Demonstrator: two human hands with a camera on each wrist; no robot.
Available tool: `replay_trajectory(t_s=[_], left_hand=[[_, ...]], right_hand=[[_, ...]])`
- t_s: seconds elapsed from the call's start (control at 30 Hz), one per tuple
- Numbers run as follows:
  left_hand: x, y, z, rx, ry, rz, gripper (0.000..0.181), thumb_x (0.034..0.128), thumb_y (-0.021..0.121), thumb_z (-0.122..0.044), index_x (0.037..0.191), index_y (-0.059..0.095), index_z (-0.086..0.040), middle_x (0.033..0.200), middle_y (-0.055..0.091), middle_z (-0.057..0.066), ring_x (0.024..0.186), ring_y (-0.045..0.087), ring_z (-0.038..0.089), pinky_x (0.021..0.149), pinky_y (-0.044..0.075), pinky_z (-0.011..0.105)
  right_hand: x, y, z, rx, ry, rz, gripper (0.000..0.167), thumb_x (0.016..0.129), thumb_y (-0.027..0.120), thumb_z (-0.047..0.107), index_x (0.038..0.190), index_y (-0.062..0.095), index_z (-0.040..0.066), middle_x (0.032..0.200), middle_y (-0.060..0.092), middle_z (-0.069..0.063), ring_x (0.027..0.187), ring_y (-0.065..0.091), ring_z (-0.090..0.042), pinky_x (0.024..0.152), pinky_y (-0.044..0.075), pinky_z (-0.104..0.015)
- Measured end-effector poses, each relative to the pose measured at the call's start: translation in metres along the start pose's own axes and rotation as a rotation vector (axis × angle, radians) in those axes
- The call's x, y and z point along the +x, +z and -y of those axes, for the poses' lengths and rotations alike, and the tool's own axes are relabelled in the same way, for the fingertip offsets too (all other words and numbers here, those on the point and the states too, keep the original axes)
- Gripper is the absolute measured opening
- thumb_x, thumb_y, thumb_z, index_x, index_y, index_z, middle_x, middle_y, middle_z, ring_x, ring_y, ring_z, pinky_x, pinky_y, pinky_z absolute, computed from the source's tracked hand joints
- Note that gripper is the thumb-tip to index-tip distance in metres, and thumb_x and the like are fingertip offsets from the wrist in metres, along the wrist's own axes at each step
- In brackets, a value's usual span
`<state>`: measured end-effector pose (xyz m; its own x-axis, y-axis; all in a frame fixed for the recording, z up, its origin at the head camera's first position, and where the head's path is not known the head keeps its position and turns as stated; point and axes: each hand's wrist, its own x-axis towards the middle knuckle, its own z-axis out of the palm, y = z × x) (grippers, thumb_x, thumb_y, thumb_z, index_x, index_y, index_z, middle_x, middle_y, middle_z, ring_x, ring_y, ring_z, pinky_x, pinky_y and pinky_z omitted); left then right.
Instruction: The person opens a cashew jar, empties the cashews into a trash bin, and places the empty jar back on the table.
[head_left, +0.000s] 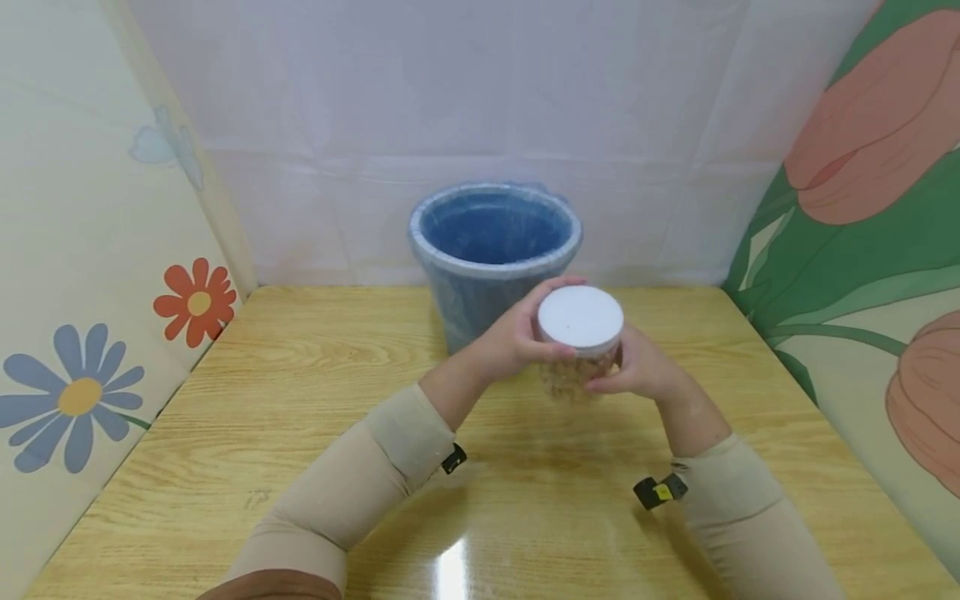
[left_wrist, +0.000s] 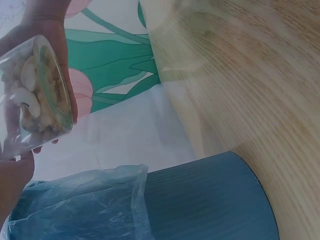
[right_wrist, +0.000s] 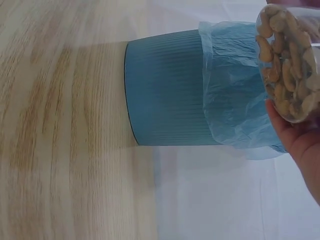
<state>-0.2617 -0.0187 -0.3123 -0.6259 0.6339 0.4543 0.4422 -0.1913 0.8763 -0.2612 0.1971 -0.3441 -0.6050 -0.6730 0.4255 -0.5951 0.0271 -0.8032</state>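
Note:
A clear jar of cashew-like nuts with a white lid is held upright above the table, just in front of a blue bin. The left hand grips its upper left side near the lid. Lower on the right side, the right hand holds the jar with its thumb in front. Nuts show through the wall in the left wrist view, and the jar's base with nuts faces the right wrist camera. Fingers behind the jar are partly hidden.
The bin stands at the back of the wooden table, with a thin plastic liner folded over its rim. White sheeting hangs behind, and flower-patterned panels flank the table on both sides.

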Motion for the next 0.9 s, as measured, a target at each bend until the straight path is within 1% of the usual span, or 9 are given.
replay_trajectory(t_s=[0.1,0.23,0.37,0.5,0.6,0.73,0.83,0.9], left_hand=[[0.000,0.000,0.001,-0.009,0.018,-0.005,0.080,0.0697,0.068,0.000,0.140,0.029,-0.007,0.134,0.040,0.015,0.118,0.044,0.023,0.099,0.038,0.037],[0.000,0.001,0.001,-0.009,0.026,-0.015,0.081,0.0685,0.069,-0.001,0.139,0.030,-0.007,0.133,0.042,0.015,0.117,0.045,0.023,0.099,0.039,0.037],[-0.001,0.002,0.000,-0.010,0.019,-0.037,0.081,0.0675,0.070,-0.001,0.139,0.031,-0.008,0.132,0.043,0.014,0.116,0.045,0.024,0.098,0.039,0.037],[-0.002,0.004,-0.002,-0.003,0.001,-0.074,0.081,0.0677,0.070,0.001,0.138,0.032,-0.008,0.131,0.044,0.013,0.115,0.047,0.023,0.097,0.040,0.036],[-0.002,0.006,-0.003,0.062,-0.004,-0.121,0.083,0.0666,0.073,0.003,0.138,0.033,-0.008,0.130,0.046,0.013,0.115,0.048,0.022,0.098,0.040,0.034],[-0.004,0.010,-0.007,0.145,-0.013,-0.176,0.086,0.0650,0.076,0.004,0.138,0.032,-0.008,0.129,0.047,0.015,0.115,0.048,0.022,0.098,0.038,0.032],[-0.006,0.014,-0.018,0.159,-0.026,-0.197,0.086,0.0656,0.075,0.005,0.139,0.031,-0.005,0.129,0.046,0.018,0.115,0.047,0.025,0.099,0.038,0.032],[-0.007,0.016,-0.025,0.164,-0.032,-0.208,0.085,0.0662,0.074,0.005,0.138,0.030,-0.002,0.129,0.046,0.019,0.116,0.047,0.027,0.099,0.038,0.032]], right_hand=[[0.000,0.002,-0.001,-0.005,-0.005,-0.013,0.092,0.062,0.074,-0.008,0.139,0.024,0.002,0.135,0.036,-0.012,0.122,0.037,-0.024,0.101,0.036,-0.036],[0.000,0.004,-0.002,-0.012,-0.016,-0.027,0.090,0.061,0.074,-0.007,0.137,0.025,0.000,0.134,0.037,-0.012,0.120,0.039,-0.024,0.100,0.038,-0.035],[0.001,0.005,-0.001,-0.031,-0.020,-0.037,0.091,0.061,0.074,-0.007,0.137,0.026,0.001,0.134,0.037,-0.011,0.121,0.039,-0.023,0.101,0.037,-0.034],[0.002,0.006,-0.001,-0.042,-0.022,-0.054,0.090,0.061,0.074,-0.009,0.137,0.026,-0.001,0.134,0.038,-0.011,0.121,0.039,-0.022,0.101,0.036,-0.033],[0.003,0.008,0.000,-0.059,-0.014,-0.079,0.090,0.060,0.074,-0.010,0.136,0.026,-0.002,0.134,0.038,-0.012,0.121,0.039,-0.020,0.101,0.036,-0.031],[0.003,0.012,0.003,-0.098,-0.003,-0.131,0.089,0.060,0.074,-0.011,0.135,0.027,-0.005,0.133,0.038,-0.016,0.120,0.039,-0.016,0.100,0.036,-0.026],[0.003,0.014,0.004,-0.106,0.019,-0.169,0.091,0.060,0.075,-0.010,0.136,0.026,-0.004,0.134,0.037,-0.019,0.121,0.038,-0.017,0.100,0.035,-0.027],[0.003,0.015,0.004,-0.104,0.043,-0.186,0.094,0.060,0.076,-0.010,0.138,0.024,-0.002,0.136,0.035,-0.019,0.123,0.036,-0.021,0.103,0.034,-0.032]])
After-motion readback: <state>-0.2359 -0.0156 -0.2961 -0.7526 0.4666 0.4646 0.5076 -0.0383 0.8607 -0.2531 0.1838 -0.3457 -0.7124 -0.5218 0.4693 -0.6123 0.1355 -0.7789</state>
